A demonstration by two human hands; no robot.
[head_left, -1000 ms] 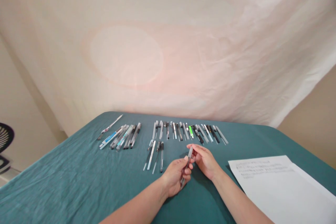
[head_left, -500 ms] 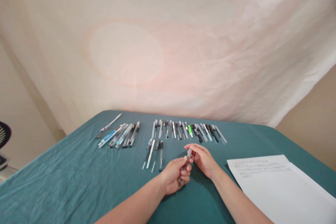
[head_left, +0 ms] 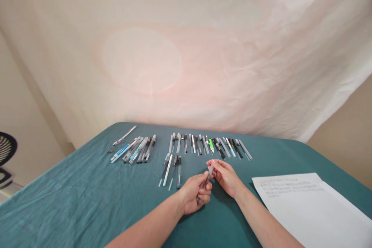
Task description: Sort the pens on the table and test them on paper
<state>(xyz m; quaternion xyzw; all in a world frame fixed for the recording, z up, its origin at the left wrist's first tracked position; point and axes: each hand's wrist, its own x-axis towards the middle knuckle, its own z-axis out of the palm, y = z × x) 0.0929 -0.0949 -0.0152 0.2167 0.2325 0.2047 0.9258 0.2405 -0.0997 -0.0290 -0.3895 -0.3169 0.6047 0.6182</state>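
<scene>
My left hand (head_left: pixel 195 194) is closed round the barrel of a clear, greyish pen (head_left: pixel 207 178), which it holds tilted above the table. My right hand (head_left: pixel 223 175) pinches the pen's upper end, at the frosted cap, between thumb and fingers. Part of the barrel is hidden by the left fingers. Just to the left of my hands lie several pen parts, among them a white and pale blue pen (head_left: pixel 167 170) and a clear pen with a dark tip (head_left: pixel 179 172).
A long row of pens and caps, with a bright green one (head_left: pixel 211 146), lies beyond my hands. A bunch of pens (head_left: pixel 136 150) rests at the left. Sheets of paper with handwriting (head_left: pixel 308 209) lie at the right on the green cloth (head_left: pixel 81 193). A fan (head_left: pixel 7 151) stands far left.
Both hands stay joined at the pen, with only a tiny shift of the fingers. The whole view has moved slightly, so the things on the table sit a little further right.
</scene>
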